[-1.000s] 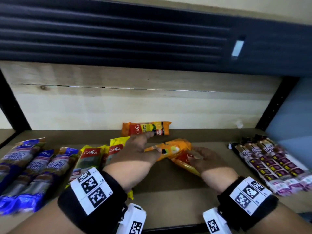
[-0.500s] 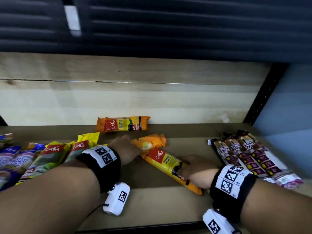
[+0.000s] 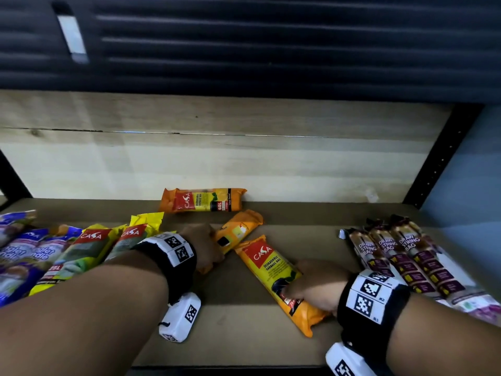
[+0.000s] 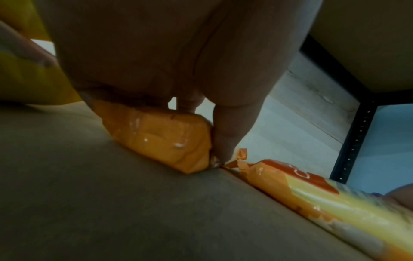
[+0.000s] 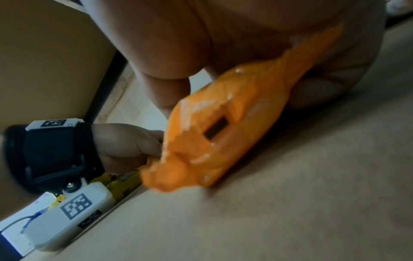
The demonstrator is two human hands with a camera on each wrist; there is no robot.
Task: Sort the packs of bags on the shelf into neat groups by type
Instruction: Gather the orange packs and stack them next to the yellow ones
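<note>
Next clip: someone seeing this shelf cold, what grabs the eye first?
The two hands mid-shelf: the left hand grips one orange pack, the right hand another orange Casa pack. A third orange pack lies alone by the back wall. Sorted rows flank them: yellow Casa packs left, brown drawstring-bag packs right.

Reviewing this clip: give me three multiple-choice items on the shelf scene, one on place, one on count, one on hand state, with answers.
1. Where does the orange pack nobody touches lie?
A. against the back wall
B. on the brown packs
C. at the front edge

2. How many orange packs are in view?
A. one
B. three
C. five

3. What does the right hand do?
A. hangs idle
B. grips an orange pack
C. grips a blue pack

Answers: 1 A, the untouched orange pack lies along the back wall. 2 B, that one plus one under each hand. 3 B, the right hand holds the near orange pack.
</note>
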